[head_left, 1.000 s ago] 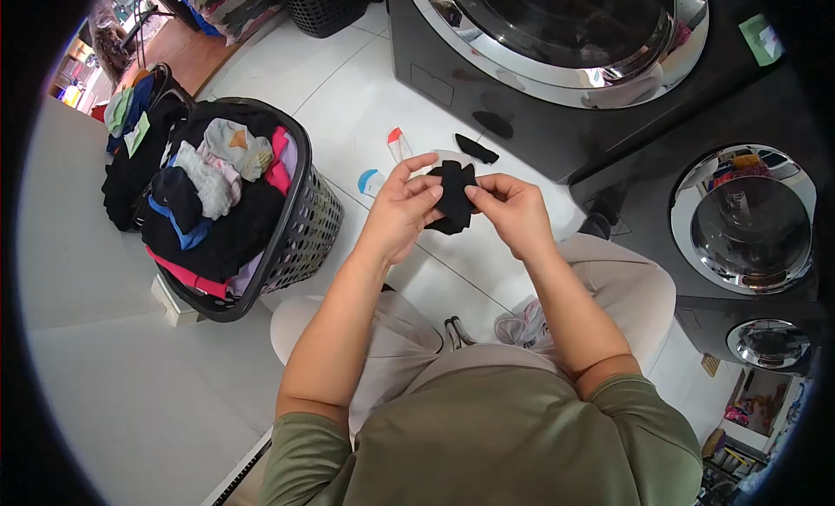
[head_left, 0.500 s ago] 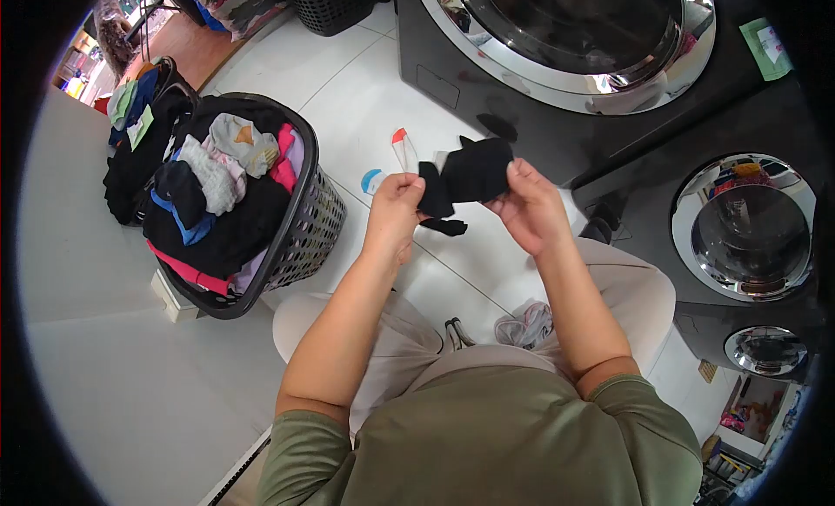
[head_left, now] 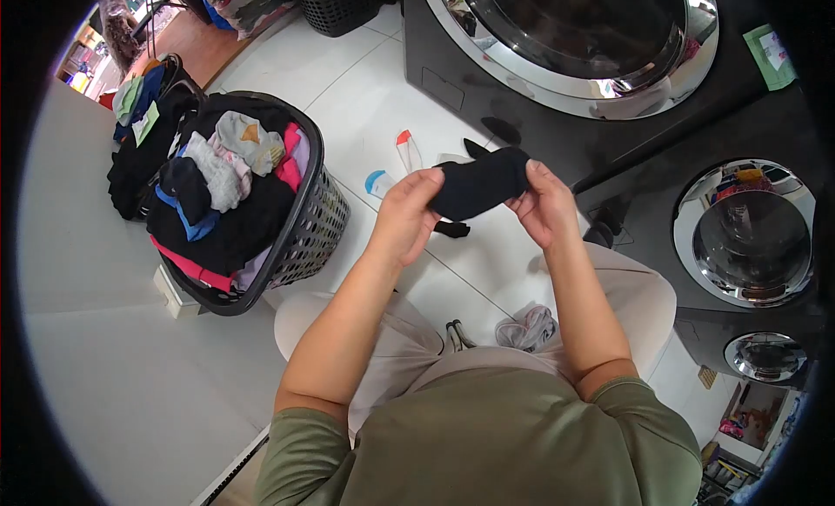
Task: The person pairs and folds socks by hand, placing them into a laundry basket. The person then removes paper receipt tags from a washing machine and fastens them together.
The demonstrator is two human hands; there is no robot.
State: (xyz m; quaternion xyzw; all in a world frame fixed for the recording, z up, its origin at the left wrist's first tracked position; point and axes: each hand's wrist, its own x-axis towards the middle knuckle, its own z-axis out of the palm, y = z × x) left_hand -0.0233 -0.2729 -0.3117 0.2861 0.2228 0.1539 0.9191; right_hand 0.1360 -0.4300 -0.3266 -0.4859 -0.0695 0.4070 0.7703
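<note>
A black sock (head_left: 480, 184) is stretched lengthwise between my two hands, above the white tiled floor. My left hand (head_left: 409, 212) pinches its left end with the thumb on top. At the other end, my right hand (head_left: 545, 206) grips the sock between thumb and fingers. Beyond them on the floor lie a white sock with an orange tip (head_left: 406, 148) and a white-and-blue sock (head_left: 378, 183). Another black piece (head_left: 452, 229) shows partly below the held sock. A crumpled grey-pink cloth (head_left: 527, 329) rests on the floor between my legs.
A dark perforated laundry basket (head_left: 304, 193) heaped with clothes stands at the left. A large front-loading machine (head_left: 565, 106) is ahead, with a smaller round-door machine (head_left: 745, 232) at the right. Another dark basket (head_left: 337, 6) stands at the back.
The black fabric, bunched with a separate flap at the left half a second ago, now forms one smooth, elongated piece. Both hands have shifted slightly to the right.
</note>
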